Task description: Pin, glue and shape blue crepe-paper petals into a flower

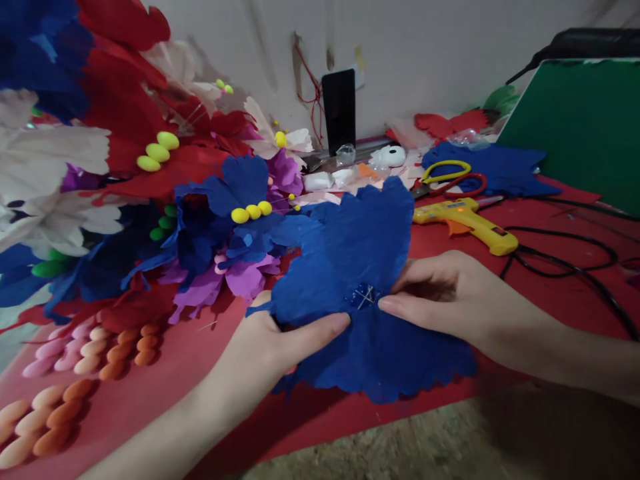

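A large blue crepe-paper flower [360,267] lies over the red table sheet [170,373] in the middle of the head view. My left hand [273,343] grips its lower left edge, thumb stretched across the petals toward the centre. My right hand [440,293] pinches the flower from the right, its thumb tip beside a small cluster of thin wires [365,295] at the flower's centre. Both hands are closed on the flower.
A heap of red, white, blue and purple paper flowers [150,173] fills the left. Orange and pink foam stamens [90,360] lie in front. A yellow glue gun [467,220] with black cord [565,263], scissors [447,177], a phone [339,110] and a green board [580,120] stand behind.
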Demonstrator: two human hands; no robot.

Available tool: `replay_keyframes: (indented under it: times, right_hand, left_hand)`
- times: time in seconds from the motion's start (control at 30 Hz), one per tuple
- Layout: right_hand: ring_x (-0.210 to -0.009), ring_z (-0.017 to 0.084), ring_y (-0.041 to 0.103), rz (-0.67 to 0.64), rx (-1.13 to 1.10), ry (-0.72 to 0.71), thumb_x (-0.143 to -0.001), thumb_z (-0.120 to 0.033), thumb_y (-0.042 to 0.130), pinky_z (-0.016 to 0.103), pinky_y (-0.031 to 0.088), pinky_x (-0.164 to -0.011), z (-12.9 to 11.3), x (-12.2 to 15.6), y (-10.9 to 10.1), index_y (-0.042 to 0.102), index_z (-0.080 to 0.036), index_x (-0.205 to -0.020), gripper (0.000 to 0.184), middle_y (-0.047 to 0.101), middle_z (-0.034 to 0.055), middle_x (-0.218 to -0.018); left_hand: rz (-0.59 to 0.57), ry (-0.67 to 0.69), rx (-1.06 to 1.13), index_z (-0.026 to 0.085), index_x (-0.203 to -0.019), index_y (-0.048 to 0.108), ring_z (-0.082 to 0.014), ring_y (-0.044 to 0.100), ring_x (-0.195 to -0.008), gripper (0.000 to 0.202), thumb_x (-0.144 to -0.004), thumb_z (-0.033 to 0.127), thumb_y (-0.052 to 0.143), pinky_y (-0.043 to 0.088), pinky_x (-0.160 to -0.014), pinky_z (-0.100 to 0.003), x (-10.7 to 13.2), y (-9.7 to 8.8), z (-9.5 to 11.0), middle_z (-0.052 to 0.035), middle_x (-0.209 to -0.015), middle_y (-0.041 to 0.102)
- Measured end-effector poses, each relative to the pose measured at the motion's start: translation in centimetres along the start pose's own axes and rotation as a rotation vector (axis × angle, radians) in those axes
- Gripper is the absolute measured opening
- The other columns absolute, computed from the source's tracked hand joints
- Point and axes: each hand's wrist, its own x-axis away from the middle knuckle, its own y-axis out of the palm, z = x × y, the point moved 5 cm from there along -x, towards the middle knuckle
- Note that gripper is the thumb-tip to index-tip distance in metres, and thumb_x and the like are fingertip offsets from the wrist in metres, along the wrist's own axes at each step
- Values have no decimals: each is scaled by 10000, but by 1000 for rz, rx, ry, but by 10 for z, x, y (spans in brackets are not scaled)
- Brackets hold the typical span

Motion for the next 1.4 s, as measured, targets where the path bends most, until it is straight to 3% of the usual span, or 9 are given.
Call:
replay_keyframes:
  times: [0.33, 0.47, 0.7, 0.87, 1.03, 1.2, 1.4]
  right_hand:
    - [-581, 56, 587, -49, -204, 186, -595, -270, 661, 88, 477, -544, 3, 2, 6, 636, -143, -694, 163, 623, -4, -656]
    - [-612, 103, 613, -71, -325, 329, -604, -242, 648, 138, 505, -568, 7, 4, 10, 643, -146, -830, 245, 640, 22, -702]
    - [-651, 128, 624, -73, -381, 400, -673, -255, 590, 175, 519, -589, 9, 7, 12, 603, -137, -1009, 357, 646, 59, -786]
    - [-682, 106, 623, -98, -370, 330, -613, -181, 649, 158, 523, -615, 5, 4, 16, 572, -158, -1066, 461, 645, 32, -835]
    - [-669, 62, 610, -89, -356, 216, -602, -129, 645, 116, 516, -626, 3, 2, 16, 611, -160, -978, 379, 643, 4, -862]
    - [-714, 55, 613, -93, -277, 147, -657, -159, 613, 92, 514, -640, 0, 3, 16, 603, -171, -1000, 343, 634, 5, -920]
    - [-842, 47, 603, -85, -187, 154, -727, -184, 551, 26, 488, -649, -3, 7, 17, 567, -178, -1042, 315, 622, -17, -969]
  left_hand:
    - [-68, -52, 76, 216, -751, 701, -225, 666, -813, 163, -589, 203, 689, 536, -671, -257, 0, 4, -3, 7, -669, 722]
    - [-51, -117, 87, 205, -792, 689, -228, 665, -812, 191, -602, 229, 694, 536, -686, -274, 3, 6, -7, -6, -717, 725]
    - [-46, -107, 186, 198, -899, 653, -203, 665, -801, 279, -627, 246, 690, 533, -694, -256, 1, 9, -11, 4, -805, 721]
    - [-25, -38, 117, 181, -855, 667, -220, 657, -835, 225, -646, 263, 675, 534, -717, -269, 3, 7, -12, -1, -839, 720]
    - [36, 13, 49, 197, -780, 678, -221, 658, -822, 149, -655, 275, 657, 544, -701, -281, 7, 6, -13, 12, -834, 721]
    - [47, 87, -2, 206, -767, 672, -223, 644, -873, 136, -652, 272, 643, 530, -766, -287, 8, 8, -9, 15, -887, 714]
    - [31, 127, -35, 217, -877, 670, -223, 642, -880, 214, -676, 273, 625, 523, -788, -289, 9, 8, -9, 22, -898, 711]
